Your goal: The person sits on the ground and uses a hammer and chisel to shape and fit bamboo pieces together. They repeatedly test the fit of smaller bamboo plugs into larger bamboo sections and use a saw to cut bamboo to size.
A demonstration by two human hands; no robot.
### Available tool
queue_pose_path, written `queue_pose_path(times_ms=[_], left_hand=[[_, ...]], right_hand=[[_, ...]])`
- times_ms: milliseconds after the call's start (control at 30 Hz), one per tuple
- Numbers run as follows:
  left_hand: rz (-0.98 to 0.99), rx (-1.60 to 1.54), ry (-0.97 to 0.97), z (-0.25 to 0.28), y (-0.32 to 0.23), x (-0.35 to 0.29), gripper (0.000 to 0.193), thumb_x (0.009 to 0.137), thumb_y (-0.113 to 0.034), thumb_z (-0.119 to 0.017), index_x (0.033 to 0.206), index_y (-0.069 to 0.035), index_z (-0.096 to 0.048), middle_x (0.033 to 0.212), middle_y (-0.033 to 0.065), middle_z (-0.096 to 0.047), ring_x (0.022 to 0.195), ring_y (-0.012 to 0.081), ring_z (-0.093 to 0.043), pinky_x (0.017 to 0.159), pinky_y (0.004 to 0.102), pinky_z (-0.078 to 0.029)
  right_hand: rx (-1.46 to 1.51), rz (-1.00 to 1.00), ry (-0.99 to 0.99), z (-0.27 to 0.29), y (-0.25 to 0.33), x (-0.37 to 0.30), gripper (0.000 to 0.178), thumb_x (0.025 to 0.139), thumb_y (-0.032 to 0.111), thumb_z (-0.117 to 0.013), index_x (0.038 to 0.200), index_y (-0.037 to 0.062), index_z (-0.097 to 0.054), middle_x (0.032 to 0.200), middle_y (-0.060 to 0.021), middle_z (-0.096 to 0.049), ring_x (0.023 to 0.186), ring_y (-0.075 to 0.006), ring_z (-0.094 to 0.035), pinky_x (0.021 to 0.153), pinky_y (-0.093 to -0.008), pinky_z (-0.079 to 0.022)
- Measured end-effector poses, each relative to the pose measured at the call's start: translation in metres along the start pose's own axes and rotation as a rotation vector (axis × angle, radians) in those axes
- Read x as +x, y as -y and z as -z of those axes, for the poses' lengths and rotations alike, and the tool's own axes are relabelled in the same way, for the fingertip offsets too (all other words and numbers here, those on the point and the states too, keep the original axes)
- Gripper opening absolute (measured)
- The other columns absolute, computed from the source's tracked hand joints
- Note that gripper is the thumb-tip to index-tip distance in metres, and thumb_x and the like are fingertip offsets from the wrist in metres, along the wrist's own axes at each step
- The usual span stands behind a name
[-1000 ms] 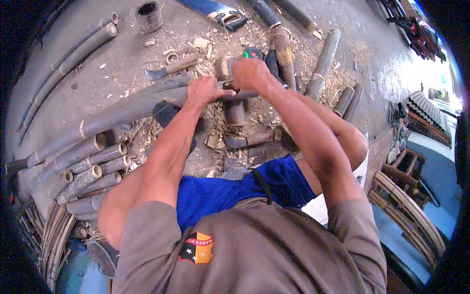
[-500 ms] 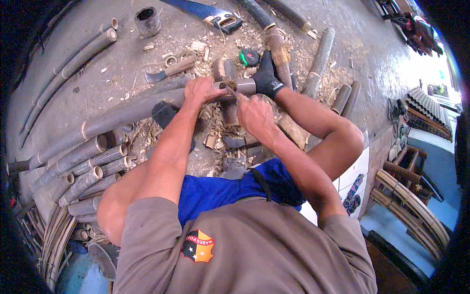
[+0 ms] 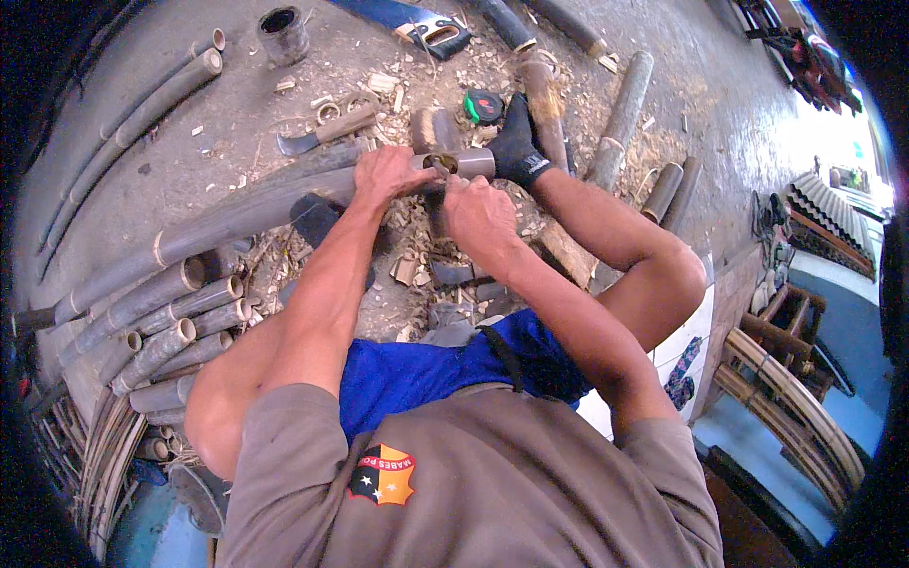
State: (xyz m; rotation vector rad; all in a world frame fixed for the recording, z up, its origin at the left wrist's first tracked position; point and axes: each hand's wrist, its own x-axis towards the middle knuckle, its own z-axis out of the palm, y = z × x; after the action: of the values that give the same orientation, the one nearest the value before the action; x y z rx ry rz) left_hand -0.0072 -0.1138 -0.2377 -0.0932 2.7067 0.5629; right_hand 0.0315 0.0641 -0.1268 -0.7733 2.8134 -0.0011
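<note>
A long, thick grey-brown bamboo pole (image 3: 251,216) lies across in front of me, with a hole (image 3: 437,161) cut in its wall near the right end. My left hand (image 3: 385,173) is closed over the pole just left of that hole, its thumb by the edge. In my right hand (image 3: 481,220) is a narrow blade-like tool (image 3: 443,171), its tip at the hole; the fingers hide its handle, so its exact kind cannot be made out. My gloved-looking dark foot covering (image 3: 518,147) rests against the pole's right end.
Wood chips surround the pole. Beyond it lie a hooked knife (image 3: 327,131), a tape measure (image 3: 483,107), a handsaw (image 3: 417,26) and a round pot (image 3: 284,36). Cut bamboo pieces (image 3: 194,308) are stacked at left; more tubes (image 3: 625,109) lie at right.
My right hand has shifted slightly left and closer to the hole, bringing the tool more upright. My left hand stays on the pole.
</note>
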Motion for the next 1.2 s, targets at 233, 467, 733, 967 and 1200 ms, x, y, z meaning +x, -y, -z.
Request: queue_pose_path(times_ms=[233, 467, 733, 967, 1200], left_hand=[[0.0, -0.015, -0.063, -0.001, 0.007, -0.006, 0.086, 0.068, -0.079, -0.068, 0.104, -0.001, -0.075, 0.103, 0.0229, -0.073, 0.099, 0.0368, -0.072, 0.087, 0.0482, -0.056], [-0.037, -0.04, 0.043, 0.003, 0.001, -0.001, 0.097, 0.061, -0.089, -0.066, 0.102, -0.001, -0.075, 0.105, 0.021, -0.074, 0.102, 0.0359, -0.071, 0.088, 0.0475, -0.055], [-0.111, 0.088, 0.094, 0.015, 0.001, -0.006, 0.097, 0.057, -0.087, -0.07, 0.11, -0.005, -0.07, 0.108, 0.0188, -0.073, 0.101, 0.0359, -0.071, 0.087, 0.0495, -0.055], [-0.132, 0.092, 0.111, 0.003, 0.005, 0.002, 0.085, 0.057, -0.076, -0.079, 0.11, -0.01, -0.069, 0.107, 0.0184, -0.073, 0.101, 0.0367, -0.071, 0.088, 0.05, -0.055], [-0.066, 0.093, 0.127, 0.003, 0.004, -0.005, 0.091, 0.059, -0.078, -0.077, 0.117, -0.009, -0.066, 0.106, 0.0205, -0.072, 0.103, 0.0382, -0.069, 0.087, 0.0509, -0.054]], right_hand=[[0.03, 0.108, 0.104, 0.018, -0.005, 0.036, 0.019, 0.088, 0.015, -0.062, 0.092, 0.0044, -0.077, 0.088, -0.0165, -0.075, 0.082, -0.0333, -0.075, 0.065, -0.0447, -0.061], [-0.034, 0.174, 0.157, 0.021, -0.022, 0.097, 0.026, 0.075, 0.024, -0.071, 0.09, 0.0029, -0.075, 0.091, -0.0204, -0.074, 0.086, -0.0367, -0.074, 0.076, -0.0465, -0.06], [0.29, -0.218, 0.087, -0.003, -0.067, -0.015, 0.042, 0.088, 0.036, -0.065, 0.118, 0.0071, -0.07, 0.094, -0.0236, -0.073, 0.089, -0.0428, -0.071, 0.081, -0.0526, -0.058], [0.426, -0.242, -0.06, -0.052, -0.068, -0.013, 0.044, 0.09, 0.038, -0.063, 0.121, 0.0074, -0.07, 0.095, -0.026, -0.072, 0.088, -0.0434, -0.071, 0.082, -0.0533, -0.057], [0.392, -0.183, 0.172, -0.024, -0.081, 0.033, 0.037, 0.086, 0.034, -0.064, 0.102, 0.0026, -0.075, 0.096, -0.0283, -0.071, 0.091, -0.0426, -0.071, 0.085, -0.0517, -0.057]])
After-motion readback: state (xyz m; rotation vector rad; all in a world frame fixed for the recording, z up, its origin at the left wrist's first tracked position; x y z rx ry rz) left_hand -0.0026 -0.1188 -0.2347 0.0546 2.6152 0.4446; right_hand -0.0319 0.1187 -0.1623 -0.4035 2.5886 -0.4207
